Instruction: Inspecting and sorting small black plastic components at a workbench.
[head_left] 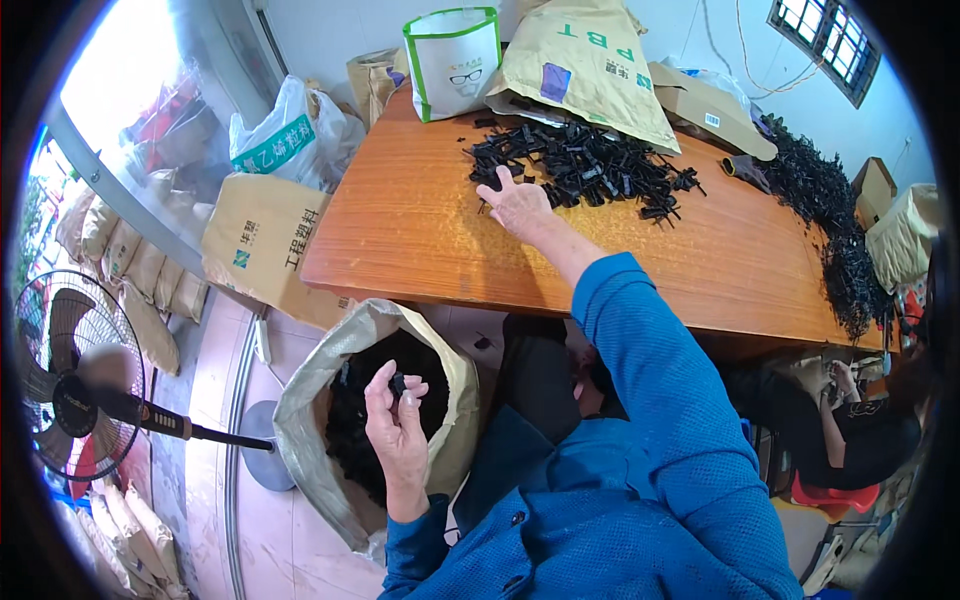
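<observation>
Over the open sack point(330, 420), the left hand point(397, 432) pinches a black part point(397, 384) while the right hand point(517, 203), fingers spread, touches the pile point(590, 165) on the tabletop point(420, 230).

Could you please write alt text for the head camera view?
A person's right hand reaches into a pile of black plastic parts on a wooden table, while the left hand pinches one small black piece above an open sack.

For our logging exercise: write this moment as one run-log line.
left hand: holds small black part over open sack | right hand: on black parts pile | surface: wooden table
</observation>
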